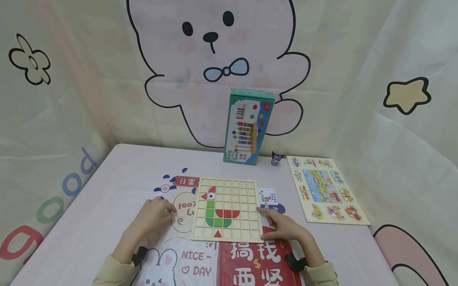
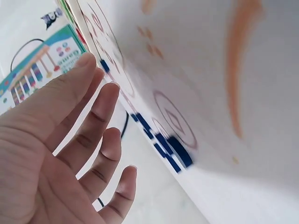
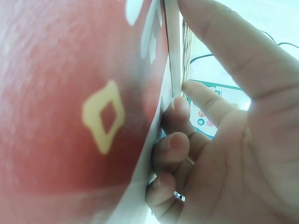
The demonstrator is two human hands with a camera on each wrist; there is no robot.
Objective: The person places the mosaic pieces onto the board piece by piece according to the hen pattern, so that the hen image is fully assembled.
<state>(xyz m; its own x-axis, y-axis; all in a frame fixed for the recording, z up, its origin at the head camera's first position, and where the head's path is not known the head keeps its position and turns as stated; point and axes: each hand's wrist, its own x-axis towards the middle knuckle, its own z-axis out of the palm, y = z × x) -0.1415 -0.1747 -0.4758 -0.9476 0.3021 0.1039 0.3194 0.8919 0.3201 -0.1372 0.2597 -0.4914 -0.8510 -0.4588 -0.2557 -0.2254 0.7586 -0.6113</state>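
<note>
A square pale wooden grid board [image 1: 247,200] lies on the table. Red, green and white pieces [image 1: 210,212] set in its cells form a bird-like figure. At the board's right edge, my right hand [image 1: 284,227] touches the wood with thumb and index finger, the thumb by the near right corner. The right wrist view shows the thumb [image 3: 243,56] against the board's side, with the other fingers bent below. My left hand [image 1: 155,214] hovers left of the board, apart from it. In the left wrist view its fingers [image 2: 105,109] are loosely bent around nothing.
A small pattern card [image 1: 267,196] lies right of the board, its near part close to my right hand. Farther right is a picture puzzle board [image 1: 323,190]. An upright green game box [image 1: 248,127] and a small dark figurine [image 1: 276,158] stand at the back.
</note>
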